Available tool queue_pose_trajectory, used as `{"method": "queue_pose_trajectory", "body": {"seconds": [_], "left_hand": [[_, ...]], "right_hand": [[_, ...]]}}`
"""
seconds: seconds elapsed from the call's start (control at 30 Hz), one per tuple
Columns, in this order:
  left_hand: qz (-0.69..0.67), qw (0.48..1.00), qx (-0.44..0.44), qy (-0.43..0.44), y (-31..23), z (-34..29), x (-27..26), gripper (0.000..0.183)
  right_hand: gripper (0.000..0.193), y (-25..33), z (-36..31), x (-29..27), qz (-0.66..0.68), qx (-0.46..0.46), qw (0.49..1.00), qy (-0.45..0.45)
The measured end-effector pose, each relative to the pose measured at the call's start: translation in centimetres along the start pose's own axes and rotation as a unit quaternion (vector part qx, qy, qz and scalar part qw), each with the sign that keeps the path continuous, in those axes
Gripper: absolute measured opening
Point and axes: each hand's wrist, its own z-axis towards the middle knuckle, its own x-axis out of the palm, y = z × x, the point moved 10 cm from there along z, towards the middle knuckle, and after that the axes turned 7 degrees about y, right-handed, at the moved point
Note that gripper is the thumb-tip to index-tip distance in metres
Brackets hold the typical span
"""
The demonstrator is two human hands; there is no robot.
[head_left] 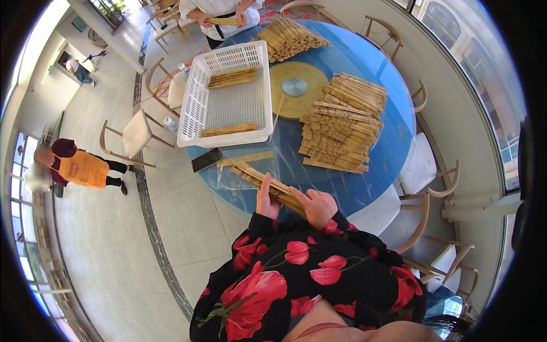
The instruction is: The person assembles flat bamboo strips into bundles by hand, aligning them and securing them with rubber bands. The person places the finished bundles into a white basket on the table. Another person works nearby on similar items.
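Observation:
My left hand is wrapped round one part of a small bundle of bamboo strips, its thumb up along the side. On the bundle's right end my right hand is closed, fingers pressed against the strips. The bundle slants over the near edge of the blue marbled round table. Just beyond it lie a flat strip on clear plastic film and a black phone-like object. A white plastic basket farther off holds strips at its far side and near side.
Stacked bamboo strips cover the table's right; another pile sits at the back. A silver disc tops the yellow table centre. Across the table, a person in white holds a strip. Chairs surround the table; a person in an orange apron stands left.

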Motion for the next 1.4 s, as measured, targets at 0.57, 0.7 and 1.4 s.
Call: {"method": "queue_pose_trajectory", "body": {"seconds": [0.57, 0.7, 1.4], "left_hand": [[-0.020, 0.998, 0.022, 0.056, -1.2, -0.1, 0.7, 0.018], [-0.024, 0.998, 0.020, 0.058, -1.1, -0.1, 0.7, 0.017], [-0.003, 0.999, 0.003, 0.039, 0.4, 0.8, 1.2, 0.017]], "right_hand": [[0.024, -26.9, -0.5, 3.7, -0.219, 0.226, 0.946, -0.073], [0.013, -29.2, 0.4, 4.4, -0.280, 0.216, 0.934, -0.053], [0.050, -3.3, 2.9, 1.5, 0.230, 0.050, 0.972, -0.019]]}}
